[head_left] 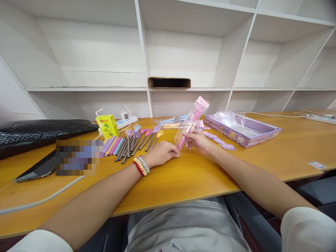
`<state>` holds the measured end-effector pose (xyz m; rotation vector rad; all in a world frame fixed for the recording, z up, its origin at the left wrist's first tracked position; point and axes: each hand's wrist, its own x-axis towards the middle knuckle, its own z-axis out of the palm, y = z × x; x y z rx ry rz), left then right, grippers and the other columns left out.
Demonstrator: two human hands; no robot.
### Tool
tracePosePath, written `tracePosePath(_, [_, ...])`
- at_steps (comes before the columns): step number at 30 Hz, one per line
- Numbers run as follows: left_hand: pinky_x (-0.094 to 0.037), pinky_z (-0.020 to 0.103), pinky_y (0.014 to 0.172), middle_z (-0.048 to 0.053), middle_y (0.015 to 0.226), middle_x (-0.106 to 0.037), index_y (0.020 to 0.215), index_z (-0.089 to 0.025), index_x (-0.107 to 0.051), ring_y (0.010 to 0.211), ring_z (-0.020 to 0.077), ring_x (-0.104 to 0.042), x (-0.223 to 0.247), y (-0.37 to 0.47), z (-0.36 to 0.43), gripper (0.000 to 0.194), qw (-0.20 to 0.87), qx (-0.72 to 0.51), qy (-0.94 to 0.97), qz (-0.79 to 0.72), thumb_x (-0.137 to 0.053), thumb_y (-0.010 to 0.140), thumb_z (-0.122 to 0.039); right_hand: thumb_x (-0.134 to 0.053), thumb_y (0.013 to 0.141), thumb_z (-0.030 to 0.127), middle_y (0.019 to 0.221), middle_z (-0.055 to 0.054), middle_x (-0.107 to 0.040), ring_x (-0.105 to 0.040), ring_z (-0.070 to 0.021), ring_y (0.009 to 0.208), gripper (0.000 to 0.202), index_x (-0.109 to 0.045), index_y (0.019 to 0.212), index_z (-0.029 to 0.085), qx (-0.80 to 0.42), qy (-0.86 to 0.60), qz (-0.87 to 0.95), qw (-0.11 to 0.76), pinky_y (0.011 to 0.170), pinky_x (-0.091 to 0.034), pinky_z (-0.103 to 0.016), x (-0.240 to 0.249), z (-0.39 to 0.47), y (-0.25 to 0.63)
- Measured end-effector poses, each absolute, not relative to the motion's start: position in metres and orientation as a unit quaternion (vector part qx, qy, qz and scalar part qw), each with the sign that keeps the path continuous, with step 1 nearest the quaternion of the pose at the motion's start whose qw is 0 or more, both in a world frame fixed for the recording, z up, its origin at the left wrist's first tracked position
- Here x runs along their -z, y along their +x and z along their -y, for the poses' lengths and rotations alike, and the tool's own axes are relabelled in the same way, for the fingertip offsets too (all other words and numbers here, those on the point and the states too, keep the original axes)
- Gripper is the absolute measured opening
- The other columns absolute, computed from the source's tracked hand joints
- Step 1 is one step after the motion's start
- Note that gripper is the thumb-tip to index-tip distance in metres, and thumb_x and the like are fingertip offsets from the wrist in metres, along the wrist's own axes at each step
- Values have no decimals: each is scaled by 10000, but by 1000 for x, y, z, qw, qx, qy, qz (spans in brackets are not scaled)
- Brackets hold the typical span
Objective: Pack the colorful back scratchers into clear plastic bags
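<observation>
Right hand [198, 140] is gripping a pink scratcher [183, 140] through its clear bag [180, 132], left hand [162, 153] is pinching the bag's bottom end. Whole thing's hovering tilted over the counter [183, 182], with loose metal-stemmed scratchers [128, 147] lying off to the left.

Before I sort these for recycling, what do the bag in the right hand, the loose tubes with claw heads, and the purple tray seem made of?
Bag: thin, glossy clear plastic film; it is see-through and creased. Tubes: probably metal, smooth, judging by their grey sheen. Claw heads: likely moulded plastic, being solidly coloured. Purple tray: perhaps printed cardboard, from its flat, patterned walls; coating unclear.
</observation>
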<state>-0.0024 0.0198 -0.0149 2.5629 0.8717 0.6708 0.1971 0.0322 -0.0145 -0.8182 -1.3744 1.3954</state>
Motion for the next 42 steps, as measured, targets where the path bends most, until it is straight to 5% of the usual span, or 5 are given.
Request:
tracePosePath(9, [-428, 253, 704, 38, 866, -654, 844, -247, -740, 758, 153, -587, 20, -6, -25, 159, 94, -217, 927, -292, -603, 784, -304, -711, 630, 470, 502, 3, -598, -554, -105, 419, 356, -560, 664, 150, -474, -347, 657, 472, 376, -430, -197, 12, -31, 197])
tracePosePath(16, [-436, 275, 823, 56, 1140, -556, 1088, -273, -656, 886, 156, -581, 22, -8, -22, 301, 22, -211, 942, -261, -477, 855, -209, -677, 660, 508, 482, 7, -580, -516, -94, 378, 379, -517, 633, 165, -419, -382, 650, 507, 353, -395, -203, 13, -36, 200])
tracePosePath(21, [-430, 283, 828, 70, 1081, -591, 1235, -253, -540, 940, 179, -574, 21, -7, -22, 382, 8, -214, 942, -257, -433, 873, -190, -670, 668, 502, 493, 5, -577, -496, -89, 371, 376, -495, 617, 173, -397, -399, 646, 515, 343, -382, -210, 13, -38, 199])
tracePosePath(32, [-427, 277, 822, 54, 1058, -578, 841, -203, -668, 874, 160, -574, 19, -5, -20, 279, 28, -231, 934, -271, -498, 848, -425, -639, 707, 470, 432, 31, -511, -485, -94, 370, 348, -486, 624, 168, -365, -429, 678, 473, 374, -363, -212, 18, -41, 202])
tracePosePath(42, [-413, 253, 685, 18, 770, -619, 606, -164, -621, 716, 134, -561, 17, 1, -18, 246, 134, -265, 906, -302, -627, 753, -361, -609, 746, 489, 563, 11, -578, -515, -100, 442, 341, -487, 715, 172, -370, -392, 731, 419, 425, -398, -226, 18, -31, 196])
